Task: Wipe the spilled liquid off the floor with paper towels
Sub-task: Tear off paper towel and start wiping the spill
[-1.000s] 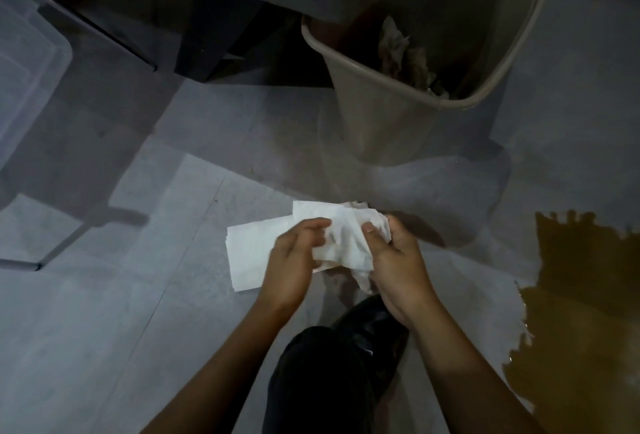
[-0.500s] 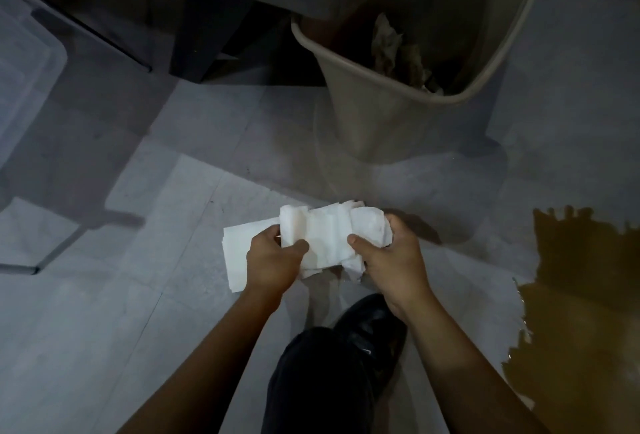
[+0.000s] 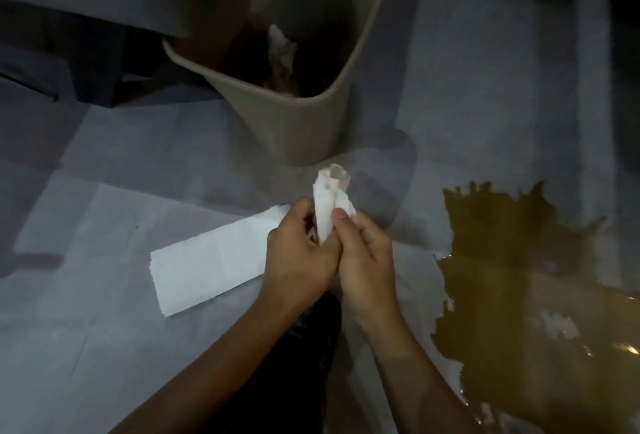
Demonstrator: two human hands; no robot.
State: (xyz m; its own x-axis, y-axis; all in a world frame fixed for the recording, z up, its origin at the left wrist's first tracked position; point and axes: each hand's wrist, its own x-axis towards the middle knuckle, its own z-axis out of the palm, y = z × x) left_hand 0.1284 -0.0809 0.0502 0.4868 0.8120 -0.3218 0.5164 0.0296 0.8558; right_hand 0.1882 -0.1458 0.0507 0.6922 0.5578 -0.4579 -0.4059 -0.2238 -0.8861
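No writing can be read. A dark shoe (image 3: 317,326) is half hidden beneath the wrists. A paper towel (image 3: 214,262) is pinched in the grip of both the left hand (image 3: 301,253) and right hand (image 3: 363,257). The brown spill (image 3: 526,295) is cut off at 3 o'clock. Crumpled paper is dimly seen in the bin (image 3: 294,129) at 12 o'clock.

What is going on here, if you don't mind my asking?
A person is getting paper towels ready to clean up a spill. Both the left hand and right hand grip a strip of paper towel, bunching one end. The brown puddle on the floor to the right is not yet wiped. A bin with crumpled paper stands ahead.
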